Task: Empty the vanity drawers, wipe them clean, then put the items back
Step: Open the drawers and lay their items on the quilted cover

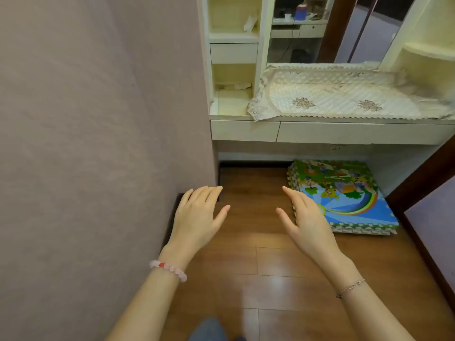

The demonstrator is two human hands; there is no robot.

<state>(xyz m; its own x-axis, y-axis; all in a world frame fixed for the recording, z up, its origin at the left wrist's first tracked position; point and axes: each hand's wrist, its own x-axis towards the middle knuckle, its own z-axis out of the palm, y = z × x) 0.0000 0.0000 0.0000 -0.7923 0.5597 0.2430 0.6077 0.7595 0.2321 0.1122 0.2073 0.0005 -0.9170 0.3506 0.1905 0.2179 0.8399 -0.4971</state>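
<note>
drawers [357, 132] closed, beyond left hand [199, 215], right hand [307, 223]

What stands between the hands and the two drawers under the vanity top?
Nothing visible. The left hand and right hand are open, with free air up to the small drawer and wide drawer; the foam mats lie lower.

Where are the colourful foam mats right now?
In the head view, the foam mats lie stacked on the wood floor under the vanity, right of centre, below its wide drawer and just beyond the right hand.
</note>
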